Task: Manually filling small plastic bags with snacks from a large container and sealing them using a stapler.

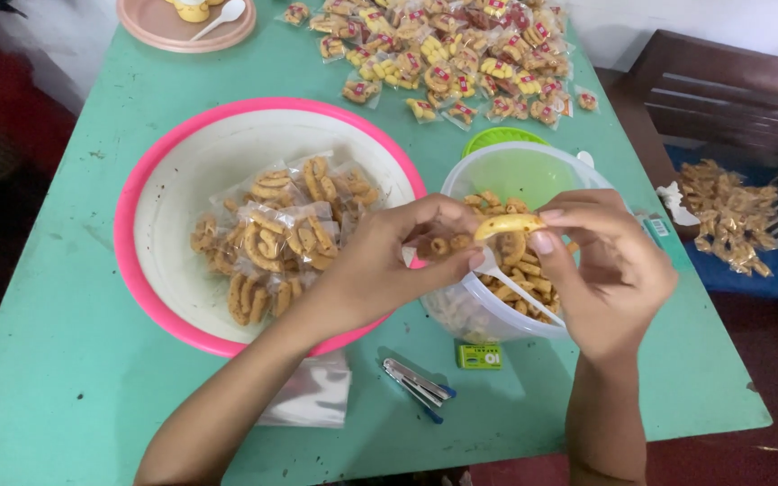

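My left hand [380,265] holds a small clear plastic bag [443,245] with a few ring-shaped snacks in it. My right hand [601,270] pinches a yellow folded label [508,222] at the bag's top. Both hands hover over a clear plastic tub [483,315] of loose fried snacks with a white spoon [524,297] in it. To the left, a pink-rimmed white basin [150,189] holds several filled snack bags [272,238].
A pile of labelled snack packets [461,54] lies at the table's far side. A stapler [418,387], a small green box [480,356] and empty plastic bags [312,396] lie near the front edge. A pink plate [159,31] stands far left; a green lid [497,138] sits behind the tub.
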